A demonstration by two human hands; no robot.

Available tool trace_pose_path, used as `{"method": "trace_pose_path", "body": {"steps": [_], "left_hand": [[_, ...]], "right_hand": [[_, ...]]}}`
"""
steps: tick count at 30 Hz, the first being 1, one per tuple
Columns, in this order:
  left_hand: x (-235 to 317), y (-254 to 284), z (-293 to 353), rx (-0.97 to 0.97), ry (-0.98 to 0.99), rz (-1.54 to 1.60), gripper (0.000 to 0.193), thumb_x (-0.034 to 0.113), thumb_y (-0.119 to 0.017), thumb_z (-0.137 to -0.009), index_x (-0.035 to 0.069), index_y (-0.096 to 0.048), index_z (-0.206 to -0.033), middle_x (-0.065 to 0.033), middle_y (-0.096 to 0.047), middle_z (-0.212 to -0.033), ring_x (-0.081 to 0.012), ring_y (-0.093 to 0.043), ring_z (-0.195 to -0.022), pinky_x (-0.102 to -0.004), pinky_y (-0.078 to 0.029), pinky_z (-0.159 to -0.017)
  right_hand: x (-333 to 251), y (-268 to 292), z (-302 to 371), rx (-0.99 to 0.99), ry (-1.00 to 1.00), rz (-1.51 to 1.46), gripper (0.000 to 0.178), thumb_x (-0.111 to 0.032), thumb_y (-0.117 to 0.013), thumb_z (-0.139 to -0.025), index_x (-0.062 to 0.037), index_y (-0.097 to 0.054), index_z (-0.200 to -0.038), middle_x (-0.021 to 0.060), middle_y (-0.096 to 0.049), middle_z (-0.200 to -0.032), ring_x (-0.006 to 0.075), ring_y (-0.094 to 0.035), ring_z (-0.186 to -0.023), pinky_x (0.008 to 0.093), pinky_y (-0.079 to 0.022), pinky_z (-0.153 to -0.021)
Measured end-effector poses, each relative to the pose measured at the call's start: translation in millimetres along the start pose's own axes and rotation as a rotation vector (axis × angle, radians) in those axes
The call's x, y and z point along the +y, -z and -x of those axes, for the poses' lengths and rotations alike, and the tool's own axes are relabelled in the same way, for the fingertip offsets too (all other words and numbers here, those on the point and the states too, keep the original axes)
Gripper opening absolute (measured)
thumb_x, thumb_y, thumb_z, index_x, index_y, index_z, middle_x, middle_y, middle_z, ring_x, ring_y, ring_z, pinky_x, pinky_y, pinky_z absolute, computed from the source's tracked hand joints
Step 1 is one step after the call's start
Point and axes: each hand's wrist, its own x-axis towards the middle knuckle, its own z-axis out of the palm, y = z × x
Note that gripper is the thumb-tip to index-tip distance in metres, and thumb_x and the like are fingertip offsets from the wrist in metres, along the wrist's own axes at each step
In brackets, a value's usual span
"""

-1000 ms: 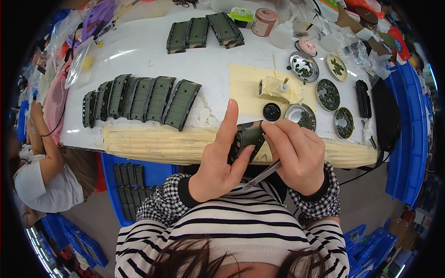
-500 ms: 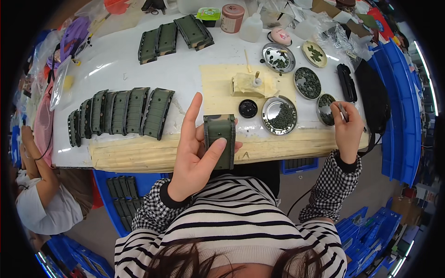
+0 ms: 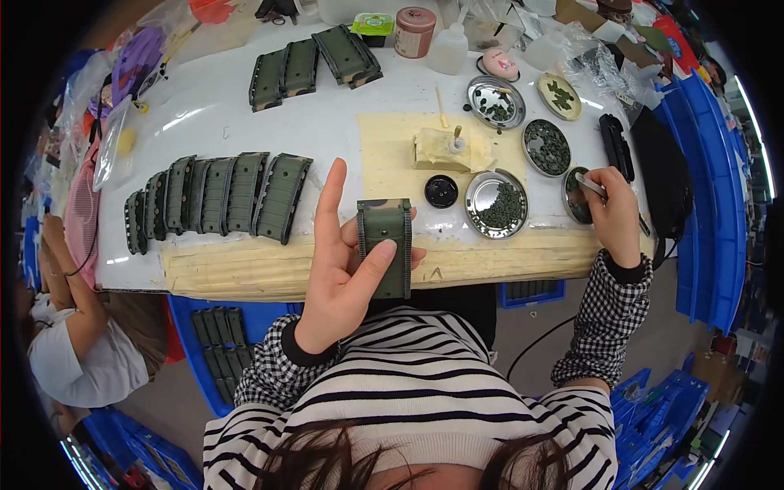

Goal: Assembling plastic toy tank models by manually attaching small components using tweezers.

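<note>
My left hand [image 3: 336,294] grips a dark green panel [image 3: 385,219] with ribbed sides and a camouflage-patterned end. The thumb lies across its face, the index finger points away from it, and the other fingers are behind. At the right, my right hand [image 3: 618,214] pinches metal tweezers [image 3: 591,185], which reach over a small round dish [image 3: 563,196] of dark green bits. Part of that dish is hidden by the hand, so I cannot tell whether the tips hold a bit.
Similar panels stand in a row [image 3: 215,196] at the left, with more [image 3: 347,57] at the back. Around the wrapped block [image 3: 449,151] are a black round cap [image 3: 441,192] and metal dishes [image 3: 471,214] of green pieces. Another person [image 3: 82,351] sits at the far left.
My right hand has shifted slightly right, and the tweezers have swung over the small dish. The left hand keeps its hold on the panel. The whole view has shifted a little.
</note>
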Motion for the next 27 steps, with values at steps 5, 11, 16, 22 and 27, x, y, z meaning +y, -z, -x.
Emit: {"method": "trace_pose_path", "body": {"steps": [5,11,16,22,27], "left_hand": [[-4,-3,-1,0.005,-0.034,0.024,0.068,-0.002,-0.041,-0.098,0.016,-0.004,-0.152,-0.0186,-0.049,-0.132,-0.0208,-0.058,-0.111,-0.0378,-0.052,-0.095],[-3,4,2,-0.064,0.016,0.032,0.049,0.002,-0.043,-0.099,0.011,-0.025,-0.144,-0.0159,-0.050,-0.130,-0.0178,-0.059,-0.106,-0.0354,-0.052,-0.094],[-5,1,3,-0.043,0.085,0.026,0.022,0.015,-0.046,-0.102,0.000,-0.055,-0.116,-0.0068,-0.062,-0.099,-0.0115,-0.059,-0.100,-0.0263,-0.049,-0.088],[-12,6,3,-0.042,-0.001,0.020,0.020,0.016,-0.048,-0.102,0.001,-0.056,-0.112,-0.0023,-0.059,-0.103,-0.0076,-0.053,-0.098,-0.0236,-0.042,-0.091],[-14,10,4,-0.035,0.036,0.129,0.018,0.018,-0.047,-0.103,0.002,-0.055,-0.103,0.0002,-0.057,-0.099,-0.0059,-0.050,-0.097,-0.0221,-0.041,-0.089]], "right_hand": [[-21,5,8,0.157,-0.119,-0.185,0.006,0.002,-0.064,-0.084,0.0002,-0.058,-0.084,0.0021,-0.058,-0.070,0.0064,-0.044,-0.057,0.0232,-0.034,-0.052],[-100,1,14,0.153,-0.042,-0.451,0.024,0.006,-0.068,-0.078,-0.0024,-0.068,-0.101,-0.0012,-0.064,-0.076,0.0027,-0.034,-0.052,0.0190,-0.028,-0.048],[-156,-15,18,0.004,0.082,-0.594,0.024,0.006,-0.070,-0.076,-0.0045,-0.072,-0.097,0.0025,-0.066,-0.074,0.0055,-0.041,-0.048,0.0216,-0.033,-0.045],[-196,-55,18,0.014,0.189,-0.967,0.026,0.008,-0.072,-0.076,-0.0041,-0.072,-0.098,0.0071,-0.062,-0.088,0.0102,-0.054,-0.060,0.0209,-0.043,-0.053],[-205,-59,28,-0.062,0.084,-0.994,0.026,0.007,-0.072,-0.078,-0.0044,-0.072,-0.102,0.0055,-0.057,-0.085,0.0101,-0.055,-0.065,0.0215,-0.045,-0.057]]}}
